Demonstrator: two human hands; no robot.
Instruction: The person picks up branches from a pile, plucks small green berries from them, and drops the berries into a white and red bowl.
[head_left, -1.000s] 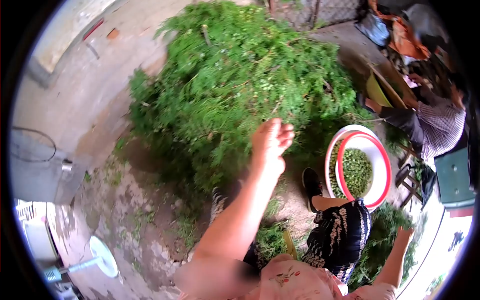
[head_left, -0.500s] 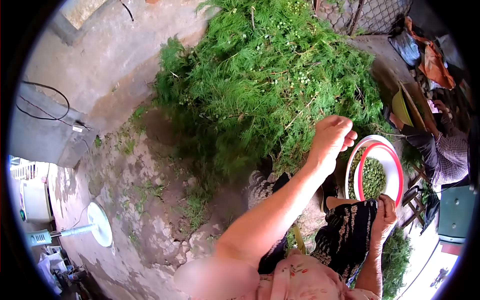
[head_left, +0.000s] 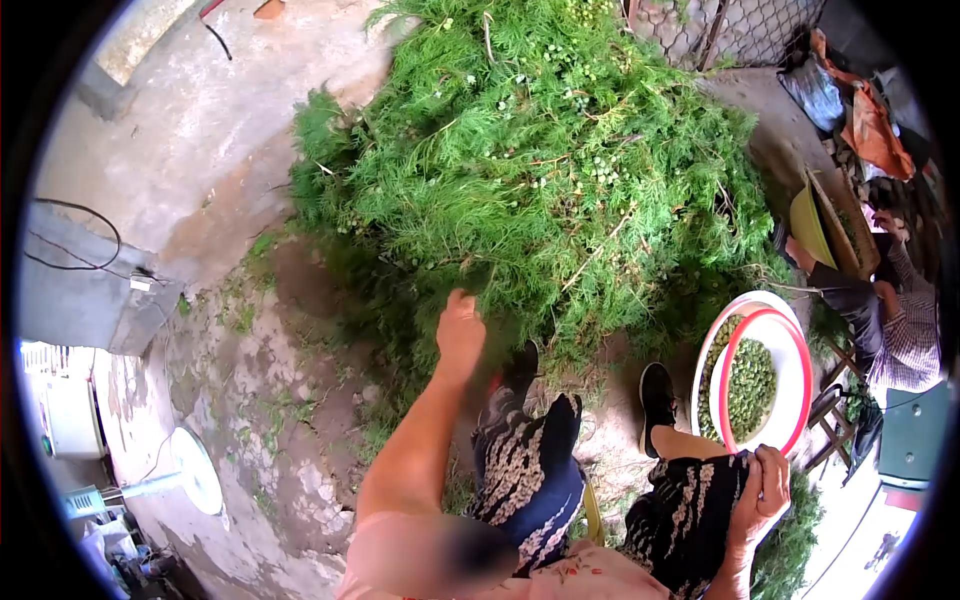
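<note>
My left hand (head_left: 461,332) is closed, fingertips at the lower left edge of a large heap of cut evergreen branches (head_left: 540,180). Blurred green sprigs surround the fingertips, so what they hold, if anything, is hidden. Small pale green cones show among the foliage. My right hand (head_left: 762,495) rests by my right knee with fingers curled in, just below a red-rimmed white basin (head_left: 797,385); its contents, if any, are hidden. Many small green cones (head_left: 750,385) lie in the basin. My patterned dark trousers (head_left: 525,455) show between the hands.
Another person (head_left: 905,330) sits at the right beside a yellow-green bowl (head_left: 808,228). A white pedestal fan (head_left: 195,470) lies across the left of the view. Orange and blue sacks (head_left: 875,135) lie upper right. A teal box (head_left: 915,430) stands lower right.
My left hand has swung left from beside the basin to the heap's lower left edge. The right hand stays by the knee. The whole view has shifted slightly.
</note>
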